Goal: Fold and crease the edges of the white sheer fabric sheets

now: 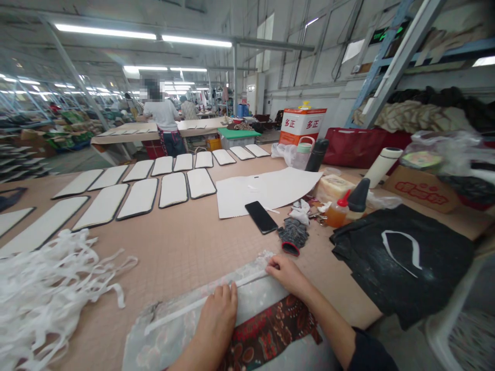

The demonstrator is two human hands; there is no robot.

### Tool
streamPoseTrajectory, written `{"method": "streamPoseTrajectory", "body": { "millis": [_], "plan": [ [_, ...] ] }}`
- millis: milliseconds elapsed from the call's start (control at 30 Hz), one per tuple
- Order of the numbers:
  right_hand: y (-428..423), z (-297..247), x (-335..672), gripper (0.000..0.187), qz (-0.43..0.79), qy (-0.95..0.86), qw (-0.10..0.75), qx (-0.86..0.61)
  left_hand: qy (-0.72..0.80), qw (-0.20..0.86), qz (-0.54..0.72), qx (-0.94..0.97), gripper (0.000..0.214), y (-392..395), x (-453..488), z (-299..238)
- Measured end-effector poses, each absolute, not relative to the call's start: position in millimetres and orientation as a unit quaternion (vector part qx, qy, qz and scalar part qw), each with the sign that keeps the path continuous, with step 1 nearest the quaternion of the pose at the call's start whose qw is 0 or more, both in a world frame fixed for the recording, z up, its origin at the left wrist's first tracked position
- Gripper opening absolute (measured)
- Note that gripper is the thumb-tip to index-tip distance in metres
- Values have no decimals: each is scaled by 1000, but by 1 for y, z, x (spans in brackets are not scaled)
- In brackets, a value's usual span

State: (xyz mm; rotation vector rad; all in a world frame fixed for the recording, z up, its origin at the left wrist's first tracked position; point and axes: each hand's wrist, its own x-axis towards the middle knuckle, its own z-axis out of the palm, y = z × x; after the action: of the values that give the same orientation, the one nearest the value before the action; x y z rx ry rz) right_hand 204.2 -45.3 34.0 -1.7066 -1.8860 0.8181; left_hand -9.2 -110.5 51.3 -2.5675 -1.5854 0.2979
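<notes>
A narrow white strip of tape [174,313] runs along the far edge of a pale, greyish fabric piece [149,340] at the front of the table. My left hand [217,322] lies on the fabric with its fingertips pressing on the strip about midway. Near the strip's right end, my right hand [286,274] is closed in a pinch on it. Dark brown and red patterned cloth [266,332] shows between and below my forearms.
Loose white strips [42,299] heap at the left. White dark-edged panels [139,198] lie in rows beyond. A phone [261,217], knitted glove [293,234], glue bottle [337,210] and black cloth [402,257] sit to the right. A person [164,118] stands farther back.
</notes>
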Motion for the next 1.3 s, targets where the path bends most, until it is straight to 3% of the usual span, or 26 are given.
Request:
{"method": "streamPoseTrajectory", "body": {
  "millis": [200,433,600,833,1300],
  "plan": [
    [-40,31,200,15,229,-689,126,-676,-533,34,107,-839,52,-110,-3,57],
    [-39,32,194,18,199,-690,85,-691,-526,54,94,-844,50,-111,-2,52],
    [-40,34,196,18,173,-692,80,-696,-525,76,81,-844,48,-111,-2,46],
    [-37,36,215,13,243,-674,135,-685,-524,75,94,-843,49,-111,-1,46],
    [-23,42,211,15,201,-693,58,-690,-526,68,83,-844,50,-111,0,49]
  ]
}}
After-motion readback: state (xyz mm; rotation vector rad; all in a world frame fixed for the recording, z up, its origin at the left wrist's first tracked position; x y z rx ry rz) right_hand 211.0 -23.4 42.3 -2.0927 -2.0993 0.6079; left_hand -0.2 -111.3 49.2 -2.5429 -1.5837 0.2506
